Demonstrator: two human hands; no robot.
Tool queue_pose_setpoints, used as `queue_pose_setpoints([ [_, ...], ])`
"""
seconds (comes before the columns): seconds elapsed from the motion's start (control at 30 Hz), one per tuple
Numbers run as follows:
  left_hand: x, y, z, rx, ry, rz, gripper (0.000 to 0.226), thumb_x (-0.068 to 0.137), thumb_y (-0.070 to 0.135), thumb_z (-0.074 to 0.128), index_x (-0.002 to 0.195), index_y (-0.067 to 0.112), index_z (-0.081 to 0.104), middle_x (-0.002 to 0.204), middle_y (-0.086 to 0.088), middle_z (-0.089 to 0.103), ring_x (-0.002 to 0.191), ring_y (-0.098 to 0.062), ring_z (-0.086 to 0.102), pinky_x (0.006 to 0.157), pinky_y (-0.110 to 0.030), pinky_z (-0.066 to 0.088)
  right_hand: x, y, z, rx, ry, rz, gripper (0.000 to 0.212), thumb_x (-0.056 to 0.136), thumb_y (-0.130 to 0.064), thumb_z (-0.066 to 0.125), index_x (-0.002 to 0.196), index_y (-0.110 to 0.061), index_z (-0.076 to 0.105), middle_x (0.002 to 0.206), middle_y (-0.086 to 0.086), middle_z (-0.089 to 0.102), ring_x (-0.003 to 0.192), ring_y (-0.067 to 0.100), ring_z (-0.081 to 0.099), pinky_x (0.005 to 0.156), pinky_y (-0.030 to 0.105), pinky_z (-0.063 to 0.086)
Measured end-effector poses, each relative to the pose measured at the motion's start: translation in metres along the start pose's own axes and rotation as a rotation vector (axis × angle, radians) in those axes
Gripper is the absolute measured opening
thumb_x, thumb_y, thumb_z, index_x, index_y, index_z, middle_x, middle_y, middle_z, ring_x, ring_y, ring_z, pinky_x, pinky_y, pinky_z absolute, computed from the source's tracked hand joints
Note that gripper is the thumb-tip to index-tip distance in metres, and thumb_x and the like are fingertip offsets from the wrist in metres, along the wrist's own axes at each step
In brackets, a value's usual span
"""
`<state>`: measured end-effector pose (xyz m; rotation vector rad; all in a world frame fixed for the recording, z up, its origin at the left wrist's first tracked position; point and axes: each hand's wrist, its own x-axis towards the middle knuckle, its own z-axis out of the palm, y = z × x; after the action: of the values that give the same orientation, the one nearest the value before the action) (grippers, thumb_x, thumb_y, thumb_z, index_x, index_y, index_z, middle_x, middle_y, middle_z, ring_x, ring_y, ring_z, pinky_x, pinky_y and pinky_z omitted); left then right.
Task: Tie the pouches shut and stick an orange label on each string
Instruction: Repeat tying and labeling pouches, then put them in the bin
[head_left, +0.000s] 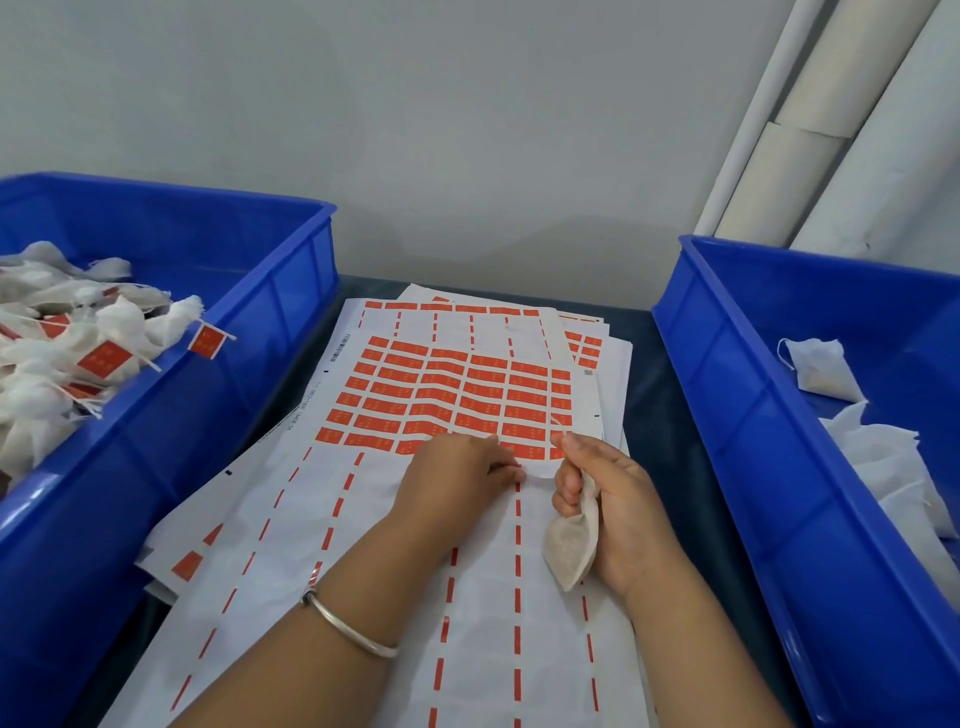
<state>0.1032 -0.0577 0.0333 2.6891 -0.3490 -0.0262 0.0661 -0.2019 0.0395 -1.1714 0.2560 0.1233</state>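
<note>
Dark table, right hand gripping pouch, left hand's fingertips hidden

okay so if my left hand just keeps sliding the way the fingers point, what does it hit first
Probably the right hand. The left hand lies on the label sheet with its fingers pointing right, towards the right hand's fingers gripping the pouch. Only a narrow strip of sheet separates them, though depth is hard to judge.

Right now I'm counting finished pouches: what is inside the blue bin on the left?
The left bin holds a heap of tied white pouches, several strings bearing orange labels. Pouches underneath the heap are covered, so no count.
</note>
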Motion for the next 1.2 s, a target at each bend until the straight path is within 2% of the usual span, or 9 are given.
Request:
queue_pose_setpoints([
  [0.1, 0.0, 0.002, -0.002, 0.039, 0.001, 0.023, 0.032, 0.096, 0.036, 0.046, 0.122, 0.027, 0.062, 0.121, 0.008, 0.063, 0.101, -0.012, 0.061, 0.096, -0.021, 0.042, -0.001, -0.001, 0.001, -0.006, 0.0, 0.002, 0.029, 0.065, -0.033, 0.072, 0.09, -0.019, 0.076, 0.064, 0.007, 0.061, 0.043, 0.012, 0.049, 0.044, 0.02, 0.044],
  [0.23, 0.0, 0.005, -0.002, 0.07, -0.008, 0.031, 0.032, 0.099, 0.033, 0.042, 0.123, 0.024, 0.061, 0.117, 0.006, 0.064, 0.097, -0.012, 0.061, 0.096, -0.023, 0.045, -0.001, 0.0, 0.001, 0.016, 0.006, 0.001, 0.039, 0.066, -0.03, 0.072, 0.101, -0.014, 0.072, 0.064, 0.006, 0.061, 0.043, 0.011, 0.049, 0.045, 0.02, 0.043],
  [0.33, 0.0, 0.006, -0.003, 0.082, -0.01, 0.027, 0.033, 0.099, 0.032, 0.04, 0.123, 0.023, 0.06, 0.117, 0.005, 0.064, 0.096, -0.013, 0.061, 0.096, -0.025, 0.046, -0.001, 0.0, 0.001, 0.021, 0.004, -0.003, 0.039, 0.067, -0.03, 0.072, 0.103, -0.014, 0.072, 0.063, 0.006, 0.061, 0.044, 0.011, 0.049, 0.045, 0.02, 0.043],
  [0.57, 0.002, 0.007, 0.007, 0.15, 0.051, 0.046, 0.028, 0.097, 0.029, 0.046, 0.121, 0.025, 0.059, 0.118, 0.005, 0.063, 0.098, -0.016, 0.06, 0.097, -0.032, 0.047, -0.001, 0.0, 0.001, 0.008, 0.01, -0.002, 0.036, 0.066, -0.031, 0.072, 0.098, -0.015, 0.073, 0.063, 0.006, 0.063, 0.043, 0.011, 0.051, 0.045, 0.021, 0.045],
  [0.8, 0.005, 0.004, 0.011, 0.032, 0.119, -0.025, 0.025, 0.096, 0.028, 0.048, 0.118, 0.023, 0.061, 0.115, 0.004, 0.064, 0.097, -0.015, 0.06, 0.096, -0.028, 0.046, -0.001, 0.0, 0.002, -0.009, 0.003, 0.0, 0.023, 0.069, -0.03, 0.071, 0.087, -0.019, 0.076, 0.06, 0.005, 0.06, 0.043, 0.011, 0.049, 0.045, 0.021, 0.044],
  [0.93, 0.007, 0.0, 0.01, -0.157, 0.128, -0.139, 0.026, 0.096, 0.035, 0.045, 0.108, 0.021, 0.062, 0.107, 0.002, 0.065, 0.088, -0.013, 0.059, 0.089, -0.025, 0.047, -0.002, 0.0, 0.002, -0.024, 0.012, 0.008, 0.021, 0.076, -0.028, 0.069, 0.093, -0.018, 0.074, 0.062, 0.006, 0.062, 0.044, 0.012, 0.05, 0.046, 0.021, 0.045],
  [1.03, 0.005, -0.003, 0.012, -0.218, 0.137, -0.101, 0.027, 0.09, 0.042, 0.055, 0.107, 0.024, 0.066, 0.106, 0.007, 0.066, 0.081, -0.007, 0.055, 0.078, -0.019, 0.044, -0.003, -0.001, 0.002, -0.026, 0.016, 0.006, 0.028, 0.074, -0.03, 0.07, 0.099, -0.017, 0.073, 0.063, 0.006, 0.063, 0.044, 0.012, 0.05, 0.046, 0.021, 0.044],
  [1.1, 0.004, -0.004, 0.013, -0.235, 0.14, -0.095, 0.027, 0.086, 0.039, 0.062, 0.111, 0.027, 0.066, 0.11, 0.01, 0.065, 0.083, -0.005, 0.053, 0.079, -0.018, 0.043, -0.003, -0.001, 0.002, -0.025, 0.01, 0.007, 0.028, 0.072, -0.031, 0.07, 0.096, -0.018, 0.074, 0.064, 0.006, 0.063, 0.044, 0.012, 0.05, 0.046, 0.021, 0.044],
  [1.2, 0.006, -0.005, 0.012, -0.212, 0.128, -0.065, 0.024, 0.088, 0.033, 0.062, 0.111, 0.027, 0.067, 0.113, 0.01, 0.065, 0.086, -0.004, 0.053, 0.084, -0.02, 0.044, -0.002, -0.001, 0.002, 0.004, 0.011, -0.002, 0.027, 0.067, -0.031, 0.071, 0.091, -0.017, 0.075, 0.062, 0.007, 0.06, 0.044, 0.012, 0.048, 0.045, 0.021, 0.044],
])
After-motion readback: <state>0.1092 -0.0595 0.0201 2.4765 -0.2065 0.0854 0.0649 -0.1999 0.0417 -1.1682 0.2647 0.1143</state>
